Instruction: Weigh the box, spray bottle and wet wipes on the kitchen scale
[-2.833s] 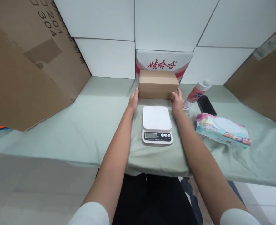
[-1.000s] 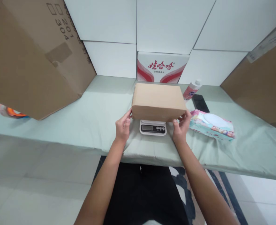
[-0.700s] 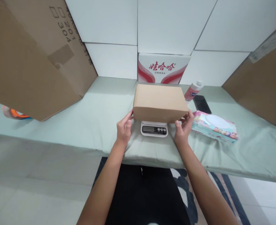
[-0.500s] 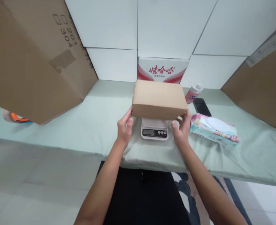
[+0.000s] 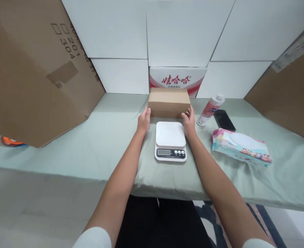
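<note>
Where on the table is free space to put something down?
Bare cloth lies left of the scale, up to the big carton. Right is crowded: bottle, phone, wipes pack. Both hands flank the small box.
</note>
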`<state>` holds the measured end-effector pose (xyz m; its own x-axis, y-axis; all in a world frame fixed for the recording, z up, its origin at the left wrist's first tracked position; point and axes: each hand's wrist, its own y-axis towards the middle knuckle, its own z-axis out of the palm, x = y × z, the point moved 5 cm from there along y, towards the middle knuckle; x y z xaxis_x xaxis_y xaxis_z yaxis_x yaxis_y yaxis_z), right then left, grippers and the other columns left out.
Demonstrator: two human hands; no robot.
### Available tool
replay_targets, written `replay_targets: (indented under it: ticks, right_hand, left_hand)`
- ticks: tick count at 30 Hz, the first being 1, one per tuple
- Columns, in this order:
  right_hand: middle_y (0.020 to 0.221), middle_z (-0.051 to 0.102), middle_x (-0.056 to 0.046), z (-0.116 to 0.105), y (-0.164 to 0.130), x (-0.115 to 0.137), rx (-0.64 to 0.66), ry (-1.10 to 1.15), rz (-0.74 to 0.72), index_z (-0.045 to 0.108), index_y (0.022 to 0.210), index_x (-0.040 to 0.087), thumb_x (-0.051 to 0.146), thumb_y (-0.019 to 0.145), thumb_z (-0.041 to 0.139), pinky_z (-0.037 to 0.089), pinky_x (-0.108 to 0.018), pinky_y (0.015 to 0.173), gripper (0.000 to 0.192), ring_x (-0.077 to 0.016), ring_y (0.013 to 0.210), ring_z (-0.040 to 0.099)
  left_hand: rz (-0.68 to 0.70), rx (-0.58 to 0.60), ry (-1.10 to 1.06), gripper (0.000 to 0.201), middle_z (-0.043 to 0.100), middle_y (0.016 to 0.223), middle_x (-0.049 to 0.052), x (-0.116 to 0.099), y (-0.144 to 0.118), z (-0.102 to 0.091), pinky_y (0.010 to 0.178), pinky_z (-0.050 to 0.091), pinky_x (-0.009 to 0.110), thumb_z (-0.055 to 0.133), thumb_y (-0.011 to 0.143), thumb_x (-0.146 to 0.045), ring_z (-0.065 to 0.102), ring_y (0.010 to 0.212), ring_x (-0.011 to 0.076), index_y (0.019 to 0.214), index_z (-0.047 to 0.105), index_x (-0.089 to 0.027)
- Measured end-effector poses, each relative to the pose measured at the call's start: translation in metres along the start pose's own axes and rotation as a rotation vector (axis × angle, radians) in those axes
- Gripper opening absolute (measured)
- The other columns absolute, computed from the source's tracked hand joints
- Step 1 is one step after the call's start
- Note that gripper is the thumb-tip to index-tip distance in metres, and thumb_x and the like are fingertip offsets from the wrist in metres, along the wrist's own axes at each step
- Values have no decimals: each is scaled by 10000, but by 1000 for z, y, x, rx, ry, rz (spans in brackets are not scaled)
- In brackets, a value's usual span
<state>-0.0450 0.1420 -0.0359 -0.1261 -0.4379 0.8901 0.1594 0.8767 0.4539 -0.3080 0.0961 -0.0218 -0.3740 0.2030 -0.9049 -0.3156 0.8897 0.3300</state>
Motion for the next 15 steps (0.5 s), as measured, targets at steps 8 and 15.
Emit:
replay_targets:
  ticks: [8,15]
  right_hand:
    - [1448,595,-116,-9,-10,-4,2,-46,-22,544,1481,286,485,950,561,499,-513,1132,567,-289,1331,571]
    - [1635,502,-94,-2,0,-18,83,65,27,541,1503,279,571,935,583,471,-500,1186,640,-281,1446,531]
  left_hand:
    - [58,-20,68,517,627,1530,111,-6,-9,0,1314,379,424,467,1037,-487,507,1530,262,1325,743,-159]
    - [-16,146,297,612,226,1780,74,3,3,19,1377,208,455,368,1066,-536,161,1680,282,1516,596,-190]
